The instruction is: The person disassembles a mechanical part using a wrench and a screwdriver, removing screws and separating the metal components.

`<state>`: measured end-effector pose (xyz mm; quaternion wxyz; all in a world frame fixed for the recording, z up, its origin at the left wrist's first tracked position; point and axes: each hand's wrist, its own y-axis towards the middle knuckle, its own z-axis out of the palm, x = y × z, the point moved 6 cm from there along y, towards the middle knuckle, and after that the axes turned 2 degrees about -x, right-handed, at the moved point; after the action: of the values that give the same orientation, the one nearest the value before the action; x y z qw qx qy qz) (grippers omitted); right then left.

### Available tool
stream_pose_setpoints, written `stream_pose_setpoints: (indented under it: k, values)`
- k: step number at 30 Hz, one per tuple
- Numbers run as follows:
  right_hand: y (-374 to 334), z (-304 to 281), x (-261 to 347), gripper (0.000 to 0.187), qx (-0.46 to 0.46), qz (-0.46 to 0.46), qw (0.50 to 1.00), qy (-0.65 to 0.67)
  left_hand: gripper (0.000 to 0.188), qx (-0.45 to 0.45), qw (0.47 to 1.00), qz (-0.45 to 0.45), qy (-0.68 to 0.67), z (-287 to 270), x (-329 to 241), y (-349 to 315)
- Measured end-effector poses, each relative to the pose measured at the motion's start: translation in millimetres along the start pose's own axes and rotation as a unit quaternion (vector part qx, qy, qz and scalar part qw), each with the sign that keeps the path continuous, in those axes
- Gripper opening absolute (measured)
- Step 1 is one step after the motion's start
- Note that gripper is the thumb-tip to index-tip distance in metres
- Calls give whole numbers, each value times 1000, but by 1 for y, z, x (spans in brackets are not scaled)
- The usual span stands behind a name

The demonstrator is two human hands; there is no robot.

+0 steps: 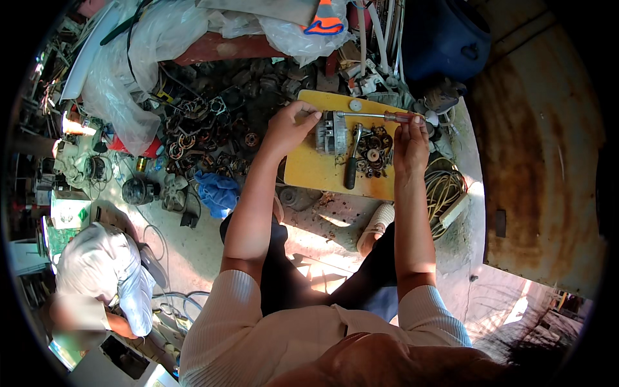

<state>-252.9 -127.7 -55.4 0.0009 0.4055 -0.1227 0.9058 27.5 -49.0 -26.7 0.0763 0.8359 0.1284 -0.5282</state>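
On a yellow board stands a grey, finned metal motor housing. My left hand grips its left upper edge, thumb and forefinger toward the top; the other fingers are partly hidden. With my right hand I hold a screwdriver by its reddish handle. Its long shaft points left, and the tip meets the housing's upper right side. Right of the housing lies a ratchet wrench with a black handle. Beside the wrench is a pile of small dark metal parts. A small white disc rests near the board's far edge.
Dark scrap motor parts are heaped left of the board. A blue cloth lies nearer me. Coiled yellowish cable sits to the right, below a blue barrel. A rusty panel bounds the right. Another person crouches at lower left.
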Motion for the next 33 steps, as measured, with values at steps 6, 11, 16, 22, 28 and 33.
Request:
stream_pose_setpoints:
  k: [6, 11, 16, 22, 28, 33]
  values:
    - [-4, 8, 2, 32, 16, -8, 1000, 19, 28, -14, 1000, 23, -17, 2, 2, -1]
    - [-2, 2, -1, 43, 14, 4, 1000, -7, 34, -37, 998, 12, 46, 5, -3, -1]
    - [-8, 12, 4, 40, 19, 0, 1000, -4, 38, -55, 996, 0, 64, 6, -2, 0]
    - [-9, 7, 4, 40, -17, -10, 999, -27, 44, -84, 993, 9, 87, 9, -6, 1]
    - [0, -4, -3, 26, -20, 6, 1000, 11, 39, -9, 999, 7, -34, 3, 8, 4]
    - [-1, -2, 3, 23, -20, -13, 999, 28, 38, 3, 999, 5, -34, 1, 3, 2]
